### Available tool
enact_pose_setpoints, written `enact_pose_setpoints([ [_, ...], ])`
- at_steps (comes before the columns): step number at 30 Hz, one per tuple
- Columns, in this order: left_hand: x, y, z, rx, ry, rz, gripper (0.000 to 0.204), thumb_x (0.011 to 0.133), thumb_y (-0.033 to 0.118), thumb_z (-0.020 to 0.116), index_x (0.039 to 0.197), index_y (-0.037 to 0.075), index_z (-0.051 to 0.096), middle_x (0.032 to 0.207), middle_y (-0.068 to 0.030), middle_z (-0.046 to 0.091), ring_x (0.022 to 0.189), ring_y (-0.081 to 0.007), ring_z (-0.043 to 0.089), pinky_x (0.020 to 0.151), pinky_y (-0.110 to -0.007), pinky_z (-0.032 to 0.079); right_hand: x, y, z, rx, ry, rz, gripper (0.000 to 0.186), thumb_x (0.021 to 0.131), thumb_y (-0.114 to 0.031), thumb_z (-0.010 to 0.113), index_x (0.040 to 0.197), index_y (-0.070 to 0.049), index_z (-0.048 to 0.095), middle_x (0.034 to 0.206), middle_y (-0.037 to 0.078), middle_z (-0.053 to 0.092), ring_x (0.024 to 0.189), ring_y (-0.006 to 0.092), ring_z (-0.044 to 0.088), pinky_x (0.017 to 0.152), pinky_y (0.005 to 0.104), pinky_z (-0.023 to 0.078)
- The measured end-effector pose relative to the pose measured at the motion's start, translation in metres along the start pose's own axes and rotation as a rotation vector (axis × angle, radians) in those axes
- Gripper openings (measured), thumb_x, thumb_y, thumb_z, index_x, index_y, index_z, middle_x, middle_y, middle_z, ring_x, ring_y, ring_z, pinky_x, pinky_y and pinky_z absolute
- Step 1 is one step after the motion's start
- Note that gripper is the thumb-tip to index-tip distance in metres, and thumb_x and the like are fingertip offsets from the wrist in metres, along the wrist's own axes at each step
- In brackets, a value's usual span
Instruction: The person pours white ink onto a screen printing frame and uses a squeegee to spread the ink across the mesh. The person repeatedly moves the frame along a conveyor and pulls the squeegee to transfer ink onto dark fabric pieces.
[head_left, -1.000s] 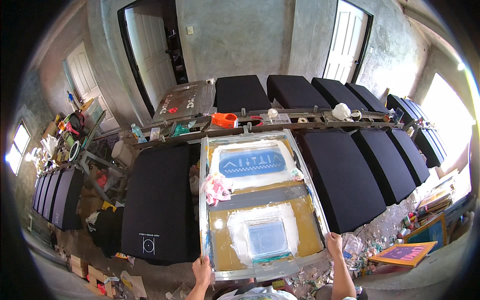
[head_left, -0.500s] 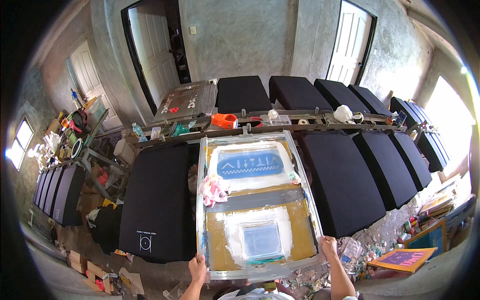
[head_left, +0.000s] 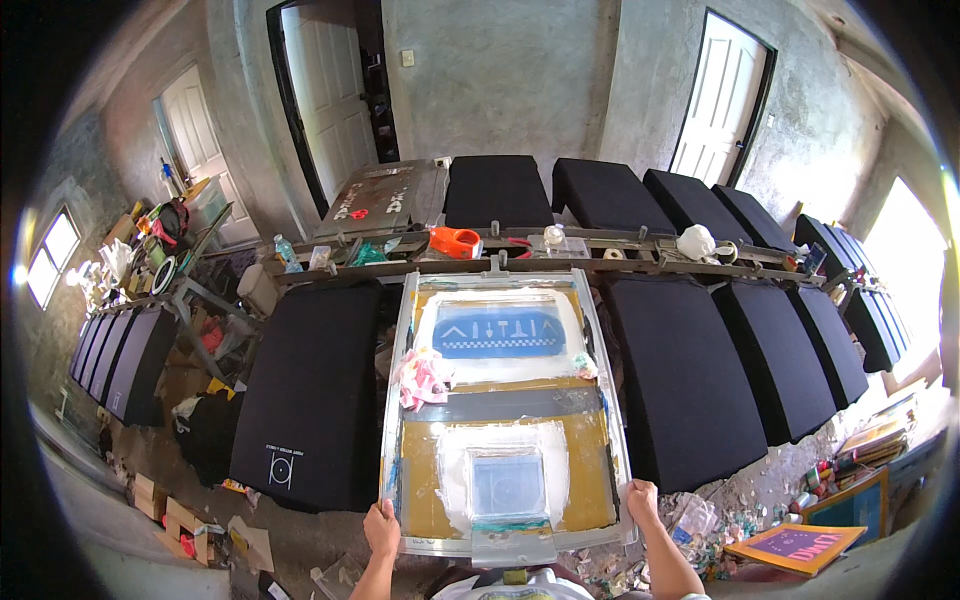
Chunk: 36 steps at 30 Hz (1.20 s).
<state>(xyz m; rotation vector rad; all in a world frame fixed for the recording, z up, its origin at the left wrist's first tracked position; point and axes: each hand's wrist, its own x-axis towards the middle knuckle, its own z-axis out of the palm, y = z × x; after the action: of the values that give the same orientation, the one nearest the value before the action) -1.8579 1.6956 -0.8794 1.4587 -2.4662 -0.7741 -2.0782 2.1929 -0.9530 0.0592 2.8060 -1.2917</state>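
Observation:
A large screen-printing frame (head_left: 618, 440) with pale metal rails lies in front of me, long side pointing away. My left hand (head_left: 381, 530) is closed on its near left corner, and my right hand (head_left: 643, 501) grips the near right corner. Its mesh is yellowish, with a blue stencil panel (head_left: 500, 347) in the far half and a smaller bluish window (head_left: 508, 487) nearer me. A crumpled pink-and-white rag (head_left: 425, 378) rests at the left rail; a small greenish wad (head_left: 584, 366) is by the right. A flat translucent piece (head_left: 514, 547) sits at the near edge.
Boards covered in black fabric flank the frame, one printed in white (head_left: 308, 400) at left, another plain (head_left: 685, 380) at right. Behind runs a metal rail (head_left: 440, 266) with an orange tape dispenser (head_left: 455, 242). Scraps litter the floor near a purple-and-orange panel (head_left: 798, 547).
The frame's near end has swung left, so it lies straighter between the black boards. Both hands moved left with it, keeping their grip. The view has also shifted slightly.

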Motion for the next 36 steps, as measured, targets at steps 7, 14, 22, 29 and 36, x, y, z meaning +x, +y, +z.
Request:
enact_pose_setpoints([
  [7,0.003,0.001,0.007,-0.018,0.060,0.030,0.040,0.103,0.034,0.056,0.101,-0.004,0.066,0.095,-0.0286,0.069,0.094,-0.0480,0.066,0.081,-0.052,0.051,0.004,-0.016,0.004,-0.150,0.055,-0.024,0.018,0.087,-0.010,0.057,0.076,0.004,0.061,0.071,0.026,0.059,0.061,0.0391,0.058,0.061,0.0468,0.046],
  [14,-0.033,0.023,-0.008,-0.256,0.104,0.613,0.037,0.088,0.014,0.061,0.122,-0.001,0.060,0.122,-0.0224,0.060,0.117,-0.0412,0.056,0.101,-0.047,0.044,-0.051,-0.125,0.001,-0.165,-0.350,-0.602,0.046,0.083,-0.024,0.073,0.121,0.001,0.062,0.123,0.021,0.058,0.117,0.0400,0.056,0.099,0.0490,0.046],
  [22,-0.115,0.090,-0.018,0.050,-0.400,1.113,0.048,0.068,0.007,0.066,0.117,0.006,0.064,0.110,-0.0149,0.063,0.109,-0.0326,0.060,0.098,-0.047,0.044,-0.094,-0.181,0.009,-0.235,-0.669,-0.899,0.045,0.076,-0.019,0.075,0.116,-0.003,0.062,0.112,0.016,0.061,0.108,0.0357,0.063,0.092,0.0482,0.055],
  [29,-0.047,0.146,0.016,-0.031,-0.239,1.113,0.020,0.064,0.004,0.065,0.084,0.006,0.065,0.083,-0.0100,0.062,0.087,-0.0305,0.062,0.078,-0.045,0.045,-0.039,-0.215,0.024,-0.336,-0.586,-0.614,0.018,0.072,-0.010,0.066,0.089,-0.005,0.068,0.092,0.016,0.071,0.092,0.0355,0.070,0.081,0.0473,0.058],
  [36,0.030,0.210,0.047,-0.177,-0.024,1.121,0.016,0.059,0.000,0.062,0.073,0.006,0.057,0.077,-0.0118,0.058,0.080,-0.0344,0.057,0.073,-0.045,0.041,0.051,-0.253,0.056,-0.339,-0.366,-0.673,0.015,0.067,-0.009,0.066,0.081,-0.005,0.070,0.084,0.016,0.072,0.086,0.0376,0.070,0.080,0.0480,0.057],
])
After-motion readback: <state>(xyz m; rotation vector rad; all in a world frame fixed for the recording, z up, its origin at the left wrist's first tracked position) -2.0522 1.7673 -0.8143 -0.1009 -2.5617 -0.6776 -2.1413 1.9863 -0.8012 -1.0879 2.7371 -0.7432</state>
